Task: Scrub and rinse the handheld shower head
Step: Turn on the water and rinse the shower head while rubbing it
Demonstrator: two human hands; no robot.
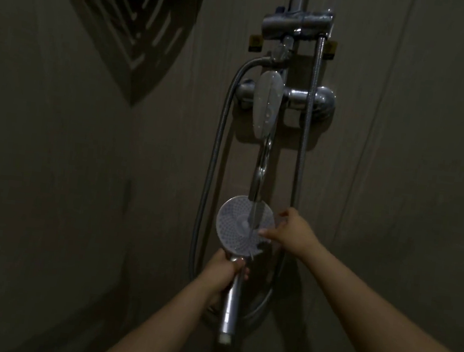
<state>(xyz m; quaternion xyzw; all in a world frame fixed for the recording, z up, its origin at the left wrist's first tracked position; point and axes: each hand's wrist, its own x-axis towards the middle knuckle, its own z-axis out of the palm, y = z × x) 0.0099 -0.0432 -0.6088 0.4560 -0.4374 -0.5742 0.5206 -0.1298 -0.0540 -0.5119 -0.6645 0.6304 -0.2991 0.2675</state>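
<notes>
Here, the shower head point(244, 226) sits under running water point(259, 176) from the tap point(267, 104).

The left hand point(225, 273) grips its chrome handle just below the round face, which is turned up towards us. The right hand point(291, 230) reaches in from the right, its fingertips point(265, 232) touching the face's edge, fingers loosely spread. A metal hose point(212, 156) loops down the dim wall point(82, 158) alongside.

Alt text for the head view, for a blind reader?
Left hand grips the shower head by its handle, face up under water running from the tap, while the right hand touches its rim. Dim wall behind.
</notes>
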